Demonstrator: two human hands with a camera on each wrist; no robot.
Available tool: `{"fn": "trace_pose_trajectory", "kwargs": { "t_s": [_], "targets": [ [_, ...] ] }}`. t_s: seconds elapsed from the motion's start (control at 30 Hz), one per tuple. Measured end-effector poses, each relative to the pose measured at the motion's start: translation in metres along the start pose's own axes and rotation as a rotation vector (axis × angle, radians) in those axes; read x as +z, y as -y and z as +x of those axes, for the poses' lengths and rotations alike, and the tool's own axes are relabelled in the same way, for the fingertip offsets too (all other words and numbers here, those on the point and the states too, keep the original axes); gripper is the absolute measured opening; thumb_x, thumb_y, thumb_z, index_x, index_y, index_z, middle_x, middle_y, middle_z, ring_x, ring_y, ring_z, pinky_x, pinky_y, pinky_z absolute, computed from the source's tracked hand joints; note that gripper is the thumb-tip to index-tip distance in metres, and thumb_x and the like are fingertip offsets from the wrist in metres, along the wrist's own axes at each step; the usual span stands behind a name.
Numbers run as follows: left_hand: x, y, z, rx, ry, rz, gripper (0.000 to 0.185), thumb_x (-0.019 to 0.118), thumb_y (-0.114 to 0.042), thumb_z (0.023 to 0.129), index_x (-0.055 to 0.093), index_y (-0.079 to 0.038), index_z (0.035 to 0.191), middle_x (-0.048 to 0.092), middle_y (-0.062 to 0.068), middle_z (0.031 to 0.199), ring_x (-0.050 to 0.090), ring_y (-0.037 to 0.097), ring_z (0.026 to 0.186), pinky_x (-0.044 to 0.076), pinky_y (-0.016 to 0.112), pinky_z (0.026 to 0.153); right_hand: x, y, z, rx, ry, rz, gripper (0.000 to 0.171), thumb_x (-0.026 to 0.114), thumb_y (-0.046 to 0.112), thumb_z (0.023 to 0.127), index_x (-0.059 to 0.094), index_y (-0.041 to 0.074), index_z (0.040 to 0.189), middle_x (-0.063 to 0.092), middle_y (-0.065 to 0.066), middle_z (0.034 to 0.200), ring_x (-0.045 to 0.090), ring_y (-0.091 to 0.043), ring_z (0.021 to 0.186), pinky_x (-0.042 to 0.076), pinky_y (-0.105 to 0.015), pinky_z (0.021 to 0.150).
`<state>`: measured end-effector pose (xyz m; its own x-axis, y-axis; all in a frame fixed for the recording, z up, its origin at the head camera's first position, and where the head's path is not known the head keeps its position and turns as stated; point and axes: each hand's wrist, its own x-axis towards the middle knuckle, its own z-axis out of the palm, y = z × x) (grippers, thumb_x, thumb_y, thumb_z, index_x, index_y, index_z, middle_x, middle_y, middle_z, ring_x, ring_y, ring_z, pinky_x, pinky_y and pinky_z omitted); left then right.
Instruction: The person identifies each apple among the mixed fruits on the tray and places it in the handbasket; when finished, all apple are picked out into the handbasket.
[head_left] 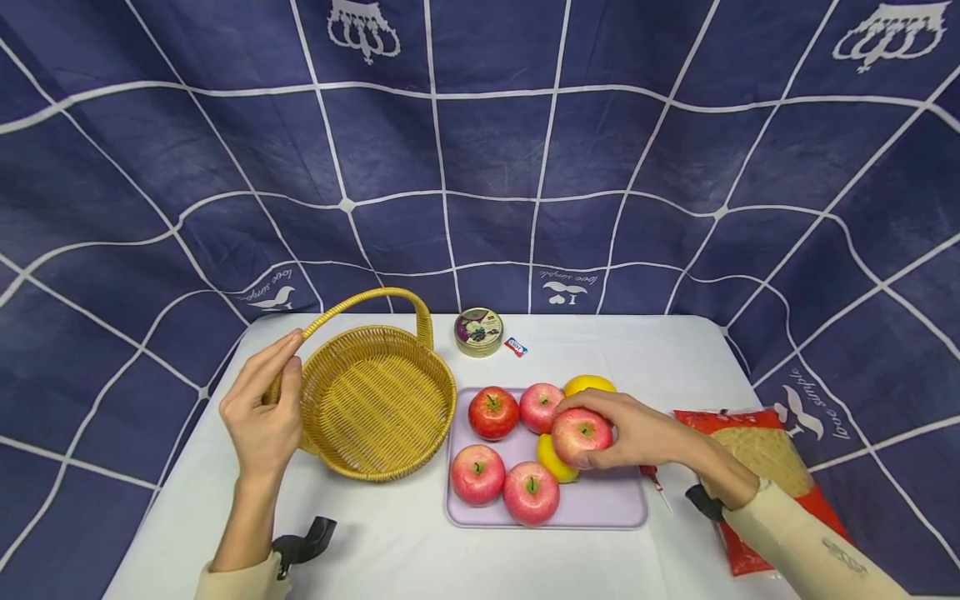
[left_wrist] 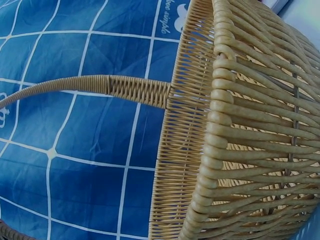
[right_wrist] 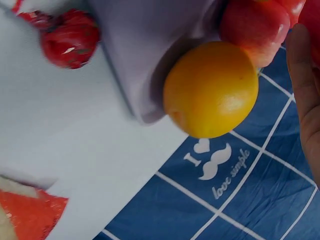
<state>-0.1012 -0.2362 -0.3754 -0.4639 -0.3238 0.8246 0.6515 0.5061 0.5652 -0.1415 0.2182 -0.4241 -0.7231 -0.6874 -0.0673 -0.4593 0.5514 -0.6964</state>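
Note:
My left hand [head_left: 266, 408] holds the handle [head_left: 367, 293] of a round yellow wicker basket [head_left: 442, 392] between thumb and fingers. The basket stands upright on the table with nothing inside; its woven side [left_wrist: 260, 130] fills much of the left wrist view. Over a pale purple tray [head_left: 600, 515], my right hand [head_left: 630, 429] grips a pink-red apple [head_left: 581, 429]. Several other apples lie on the tray, among them a darker red apple [head_left: 493, 413] and a front apple [head_left: 531, 493]. A yellow fruit [right_wrist: 212, 90] rests at the tray's far edge; another yellow fruit [head_left: 553, 460] lies partly under the held apple.
Behind the tray stand a round tin [head_left: 478, 332] and a small wrapped packet [head_left: 516, 347]. To the right lies a red bag [head_left: 765, 467] with pale contents. Beside the tray is a red-wrapped lollipop [right_wrist: 72, 40]. A blue checked cloth [head_left: 495, 150] hangs behind the white table.

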Motion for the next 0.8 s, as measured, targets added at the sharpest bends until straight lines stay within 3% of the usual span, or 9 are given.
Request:
{"fn": "trace_pose_trajectory", "kwargs": {
  "t_s": [0.3,0.53,0.8],
  "targets": [
    [0.001,-0.001,0.000,-0.001,0.000,-0.002,0.020,0.064,0.010,0.091,0.074,0.009,0.107,0.072,0.027,0.108,0.070,0.018,0.108,0.054,0.025,0.098,0.001,0.014,0.020,-0.034,0.049,0.051,0.064,0.084,0.035,0.079,0.057,0.032,0.137,0.057,0.015,0.125,0.057,-0.011,0.110,0.057,-0.031,0.090],
    [0.001,-0.002,0.000,-0.002,0.004,0.003,0.020,0.064,0.010,0.091,0.074,0.009,0.108,0.072,0.026,0.108,0.069,0.017,0.109,0.054,0.025,0.099,0.002,0.024,0.041,-0.149,0.045,-0.002,0.058,0.081,0.046,0.081,0.056,0.040,0.133,0.059,0.020,0.126,0.059,-0.005,0.108,0.056,-0.030,0.092],
    [-0.001,-0.003,-0.001,-0.008,0.002,0.000,0.020,0.064,0.010,0.091,0.074,0.009,0.108,0.072,0.027,0.109,0.069,0.017,0.108,0.054,0.023,0.098,0.006,0.035,0.060,-0.169,0.082,0.019,0.057,0.081,0.042,0.081,0.056,0.042,0.131,0.059,0.021,0.127,0.059,-0.004,0.109,0.056,-0.031,0.092]
  ]
}}
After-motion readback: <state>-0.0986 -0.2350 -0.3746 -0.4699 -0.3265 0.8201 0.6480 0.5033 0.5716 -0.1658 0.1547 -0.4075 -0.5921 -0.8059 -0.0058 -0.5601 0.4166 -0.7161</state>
